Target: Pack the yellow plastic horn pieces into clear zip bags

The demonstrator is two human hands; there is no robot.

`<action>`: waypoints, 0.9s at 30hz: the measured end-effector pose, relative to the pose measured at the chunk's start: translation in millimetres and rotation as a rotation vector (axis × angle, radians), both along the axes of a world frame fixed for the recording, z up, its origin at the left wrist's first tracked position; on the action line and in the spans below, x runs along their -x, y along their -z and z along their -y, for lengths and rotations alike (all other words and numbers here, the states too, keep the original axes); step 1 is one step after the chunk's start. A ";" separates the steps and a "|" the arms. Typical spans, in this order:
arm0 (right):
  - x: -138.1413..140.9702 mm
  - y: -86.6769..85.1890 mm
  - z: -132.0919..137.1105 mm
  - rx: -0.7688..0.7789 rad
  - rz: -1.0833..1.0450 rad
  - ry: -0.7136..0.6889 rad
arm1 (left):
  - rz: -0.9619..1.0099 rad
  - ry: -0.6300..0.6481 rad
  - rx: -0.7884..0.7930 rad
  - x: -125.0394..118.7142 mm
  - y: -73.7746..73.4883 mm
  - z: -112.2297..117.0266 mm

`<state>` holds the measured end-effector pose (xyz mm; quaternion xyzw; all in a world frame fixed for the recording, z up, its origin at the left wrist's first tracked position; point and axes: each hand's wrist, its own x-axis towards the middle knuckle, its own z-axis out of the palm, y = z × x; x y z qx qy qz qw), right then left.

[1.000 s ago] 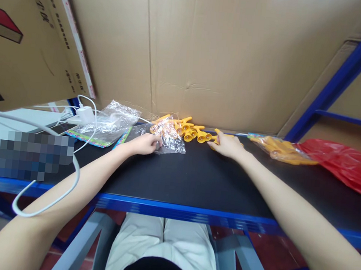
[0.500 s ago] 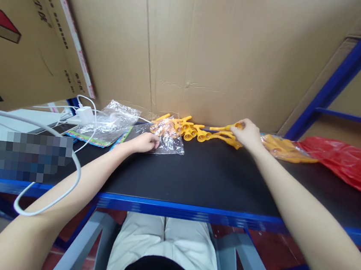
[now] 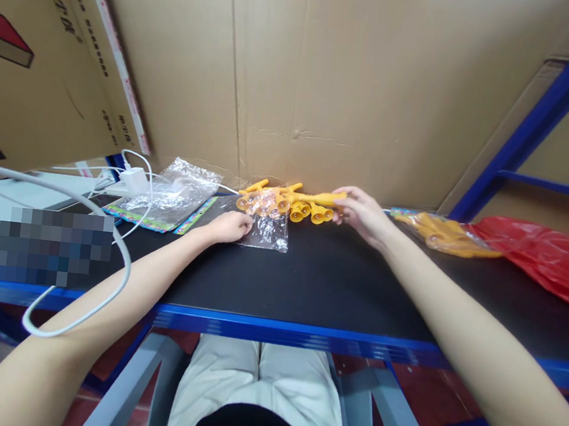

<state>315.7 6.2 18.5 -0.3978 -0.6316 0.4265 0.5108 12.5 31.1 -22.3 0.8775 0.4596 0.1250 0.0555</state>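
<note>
Left hand [image 3: 232, 226] grips a clear bag [image 3: 272, 237], yellow horns [image 3: 282, 204] inside or behind it.

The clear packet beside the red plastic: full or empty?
Not empty: the clear packet has yellow pieces showing through its film. Whether it's packed full, I cannot tell.
</note>
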 end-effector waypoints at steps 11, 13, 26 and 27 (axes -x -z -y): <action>1.0 21.7 -3.6 0.116 0.277 -0.141 | -0.010 -0.032 -0.083 2.2 7.2 -2.8; 5.2 23.1 -2.1 0.139 0.268 -0.148 | -0.036 -0.026 -0.112 1.6 6.1 -1.1; -1.4 19.1 0.9 0.099 0.515 -0.234 | 0.028 0.271 -0.169 -26.3 -0.9 26.2; -3.4 17.5 0.9 0.080 0.543 -0.230 | 0.024 0.284 -0.147 -27.2 -0.9 26.7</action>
